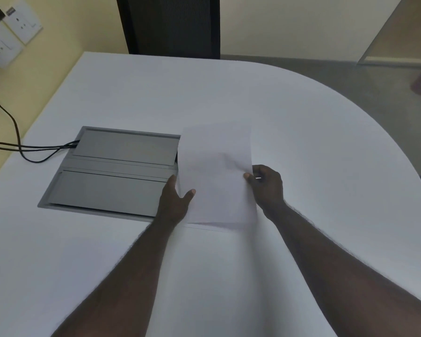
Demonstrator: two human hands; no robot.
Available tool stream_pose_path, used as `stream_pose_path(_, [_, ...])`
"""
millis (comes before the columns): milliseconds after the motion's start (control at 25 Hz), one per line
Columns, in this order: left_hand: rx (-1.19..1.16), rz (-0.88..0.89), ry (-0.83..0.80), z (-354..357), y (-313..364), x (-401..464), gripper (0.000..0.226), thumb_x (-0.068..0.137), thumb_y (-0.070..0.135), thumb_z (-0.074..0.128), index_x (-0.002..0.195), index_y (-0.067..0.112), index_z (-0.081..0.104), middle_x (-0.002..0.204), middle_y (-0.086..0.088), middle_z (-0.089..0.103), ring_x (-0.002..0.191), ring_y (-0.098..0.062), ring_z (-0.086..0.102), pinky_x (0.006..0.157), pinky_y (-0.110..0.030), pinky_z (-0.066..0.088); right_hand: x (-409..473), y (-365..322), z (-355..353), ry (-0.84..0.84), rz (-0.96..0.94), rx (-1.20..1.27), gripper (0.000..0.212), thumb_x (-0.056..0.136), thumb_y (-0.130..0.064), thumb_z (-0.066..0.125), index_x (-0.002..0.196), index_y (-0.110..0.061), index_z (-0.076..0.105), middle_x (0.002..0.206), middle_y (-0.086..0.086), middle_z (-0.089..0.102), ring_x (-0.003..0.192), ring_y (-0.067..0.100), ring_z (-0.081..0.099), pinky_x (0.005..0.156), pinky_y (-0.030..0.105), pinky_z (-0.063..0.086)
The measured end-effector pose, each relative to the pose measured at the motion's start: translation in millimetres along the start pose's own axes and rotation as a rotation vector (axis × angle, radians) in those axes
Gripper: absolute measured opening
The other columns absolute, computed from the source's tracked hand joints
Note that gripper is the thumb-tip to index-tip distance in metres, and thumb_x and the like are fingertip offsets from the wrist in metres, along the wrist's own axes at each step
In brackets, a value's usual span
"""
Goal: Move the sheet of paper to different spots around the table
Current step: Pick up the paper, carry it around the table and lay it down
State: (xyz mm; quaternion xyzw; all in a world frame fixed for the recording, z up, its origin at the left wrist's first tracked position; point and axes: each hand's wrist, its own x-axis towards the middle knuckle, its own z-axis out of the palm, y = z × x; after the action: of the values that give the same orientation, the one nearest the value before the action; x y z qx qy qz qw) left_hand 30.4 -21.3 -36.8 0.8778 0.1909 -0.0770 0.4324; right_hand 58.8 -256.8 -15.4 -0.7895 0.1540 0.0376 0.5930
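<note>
A white sheet of paper (215,176) is held near the middle of the white table (301,132), its left edge overlapping the right end of a grey panel. My left hand (174,200) grips the sheet's lower left edge, thumb on top. On the right edge my right hand (267,184) pinches the sheet with thumb over it. The paper looks slightly lifted and curved, with a faint shadow under its near edge.
A grey metal cable box (107,171) with two lids is set into the table left of the paper. Black cables (22,147) run from it off the left edge toward wall sockets (7,37). A dark chair back (170,25) stands beyond the far edge.
</note>
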Motion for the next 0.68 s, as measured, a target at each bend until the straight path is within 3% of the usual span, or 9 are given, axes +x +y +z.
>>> stream_pose_path(120, [-0.140,-0.019,-0.033,-1,23,-8,0.069,0.090,0.029,0.066,0.147,0.009,0.033,0.147,-0.012,0.045,0.136,-0.024,0.042,0.109,-0.034,0.034,-19,-11,-26,0.001,-0.051,0.091,0.014,0.087,-0.017,0.066,0.089,-0.030,0.072,0.090,-0.005,0.073,0.079,0.020,0.072,0.074,0.041,0.060])
stream_pose_path(200, [-0.230,-0.029,-0.006,-1,37,-18,0.058,0.090,0.032,0.065,0.141,0.016,0.042,0.132,-0.009,0.055,0.125,-0.024,0.050,0.096,-0.029,0.039,-34,-14,-44,0.034,-0.044,0.133,0.015,0.087,-0.016,0.067,0.087,-0.031,0.072,0.089,-0.005,0.073,0.077,0.017,0.071,0.072,0.038,0.059])
stream_pose_path(360, [-0.361,0.075,0.084,-9,57,-40,0.007,0.089,0.026,0.066,0.093,0.026,0.060,0.077,0.012,0.058,0.077,-0.015,0.055,0.062,-0.020,0.041,-64,-18,-77,0.142,0.015,0.132,0.005,0.085,-0.021,0.071,0.081,-0.019,0.072,0.086,0.002,0.074,0.075,0.020,0.066,0.070,0.036,0.053])
stream_pose_path(520, [-0.420,0.169,0.022,-18,72,-71,0.015,0.086,0.021,0.070,0.077,0.029,0.061,0.070,0.011,0.060,0.067,-0.007,0.055,0.063,-0.021,0.043,-95,-24,-103,0.228,0.034,0.088,0.039,0.082,-0.031,0.072,0.082,0.006,0.060,0.072,0.006,0.056,0.067,0.019,0.046,0.065,0.031,0.036])
stream_pose_path(680, [-0.444,0.231,-0.067,-19,84,-100,0.010,0.090,0.025,0.066,0.080,0.026,0.064,0.074,0.011,0.063,0.069,-0.003,0.055,0.064,-0.020,0.041,-132,-32,-130,0.275,-0.001,0.113,0.023,0.084,-0.028,0.071,0.074,-0.008,0.066,0.074,0.003,0.065,0.067,0.019,0.053,0.065,0.032,0.041])
